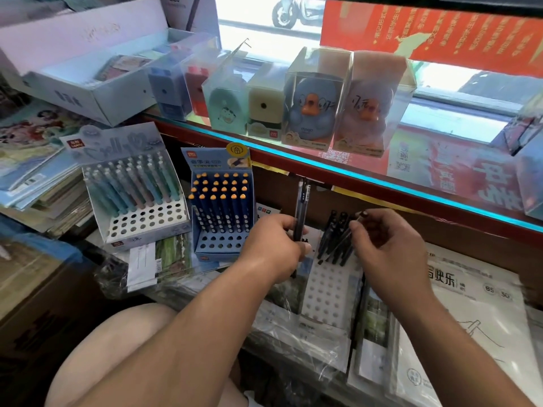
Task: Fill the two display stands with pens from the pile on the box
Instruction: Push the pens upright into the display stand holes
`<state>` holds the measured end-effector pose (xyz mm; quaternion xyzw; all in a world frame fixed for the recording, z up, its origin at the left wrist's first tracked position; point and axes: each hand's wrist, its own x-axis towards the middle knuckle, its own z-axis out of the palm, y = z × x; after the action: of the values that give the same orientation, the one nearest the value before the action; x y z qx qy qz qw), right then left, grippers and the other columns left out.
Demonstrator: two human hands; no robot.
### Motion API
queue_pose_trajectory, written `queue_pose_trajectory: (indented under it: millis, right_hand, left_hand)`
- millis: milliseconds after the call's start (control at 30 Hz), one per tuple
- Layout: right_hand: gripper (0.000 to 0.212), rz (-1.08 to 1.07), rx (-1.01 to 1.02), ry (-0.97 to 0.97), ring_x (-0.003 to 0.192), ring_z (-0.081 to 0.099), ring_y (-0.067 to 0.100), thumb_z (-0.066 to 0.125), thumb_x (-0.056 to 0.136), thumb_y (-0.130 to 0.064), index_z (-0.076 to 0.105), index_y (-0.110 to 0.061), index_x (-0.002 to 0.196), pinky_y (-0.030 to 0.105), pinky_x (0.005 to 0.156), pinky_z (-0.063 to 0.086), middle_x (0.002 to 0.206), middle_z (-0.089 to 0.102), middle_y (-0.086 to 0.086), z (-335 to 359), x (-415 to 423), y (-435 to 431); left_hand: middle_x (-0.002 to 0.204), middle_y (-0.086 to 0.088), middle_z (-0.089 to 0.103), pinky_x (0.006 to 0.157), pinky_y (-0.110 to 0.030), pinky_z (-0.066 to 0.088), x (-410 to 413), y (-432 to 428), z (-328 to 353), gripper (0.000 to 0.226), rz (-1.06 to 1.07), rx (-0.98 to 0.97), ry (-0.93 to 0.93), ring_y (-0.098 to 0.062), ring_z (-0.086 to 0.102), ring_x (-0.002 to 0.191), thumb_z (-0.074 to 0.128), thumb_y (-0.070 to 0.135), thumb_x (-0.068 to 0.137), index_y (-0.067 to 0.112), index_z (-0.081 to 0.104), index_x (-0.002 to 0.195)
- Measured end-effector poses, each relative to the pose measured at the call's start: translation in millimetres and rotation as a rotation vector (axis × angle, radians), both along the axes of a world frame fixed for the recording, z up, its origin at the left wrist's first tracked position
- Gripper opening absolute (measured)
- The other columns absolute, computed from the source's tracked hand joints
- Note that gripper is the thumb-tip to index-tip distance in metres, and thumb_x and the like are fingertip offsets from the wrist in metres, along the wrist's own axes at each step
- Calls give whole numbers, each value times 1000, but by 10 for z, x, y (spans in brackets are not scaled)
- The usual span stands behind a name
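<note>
I am gripping a spare bundle of dark pens [301,212] upright in my left hand [273,245], ready to feed, while my right hand [388,245] is pinching one pen [357,223], seemingly guiding it into the white stand [329,286].

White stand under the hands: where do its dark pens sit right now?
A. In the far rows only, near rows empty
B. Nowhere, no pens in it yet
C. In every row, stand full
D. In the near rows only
A. The dark pens cluster at the far end of the white stand, by the right hand; the holes nearer the person are bare.
</note>
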<state>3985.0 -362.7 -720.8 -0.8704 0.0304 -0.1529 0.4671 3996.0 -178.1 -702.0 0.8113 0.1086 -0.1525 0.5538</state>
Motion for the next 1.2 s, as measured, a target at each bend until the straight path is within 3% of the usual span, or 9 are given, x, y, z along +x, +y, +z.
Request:
queue_pose_trajectory:
  millis: [300,467,600,733,867,1033,1200]
  right_hand:
    - [24,46,-243,-30,82,55,-8,70,95,-26,69,-17,117,7,67,37,93,60,-11,-79,-78,155]
    - [19,28,-193,-40,79,60,-4,73,93,-25,71,-19,111,8,66,42,88,64,-12,-106,-61,153]
    - [21,33,-143,-23,81,63,0,73,92,-26,70,-20,112,21,71,55,90,68,-9,-126,-56,152]
    - [23,65,-210,-27,82,63,4,73,93,-24,70,-20,115,28,74,57,90,67,-9,-135,-68,163]
    - [37,106,-257,-67,79,63,5,72,93,-23,59,-24,128,23,70,53,93,62,-15,-175,-96,187]
    - [13,155,-416,-142,68,55,7,61,99,-25,65,-21,110,16,58,41,82,62,-11,-265,-64,180]
    - [15,133,-404,-128,82,63,10,68,95,-21,74,-16,109,18,68,45,94,71,-4,-261,-23,195]
  left_hand:
    - [89,-1,74,86,-44,62,0,-44,-65,20,14,29,1,-19,74,86,79,11,87,28,70,94]
    - [92,-1,74,87,-43,62,-1,-65,-52,19,-10,35,-2,-19,74,88,79,12,88,27,70,97]
    - [92,-2,73,86,-43,62,-6,-68,-37,18,-24,43,-9,-19,73,88,78,12,88,26,70,96]
    - [91,-1,72,87,-42,61,-11,-61,-31,19,-33,47,-9,-18,73,89,78,13,89,27,69,98]
    - [91,0,72,86,-40,61,-11,-67,-35,19,-38,49,-6,-17,72,88,78,14,89,27,69,100]
    - [91,1,73,81,-34,60,-10,-81,-39,20,-43,54,-3,-13,72,85,78,14,89,27,70,102]
    - [89,1,75,82,-35,62,-9,-74,-35,21,-68,44,4,-12,73,82,78,13,89,26,71,103]
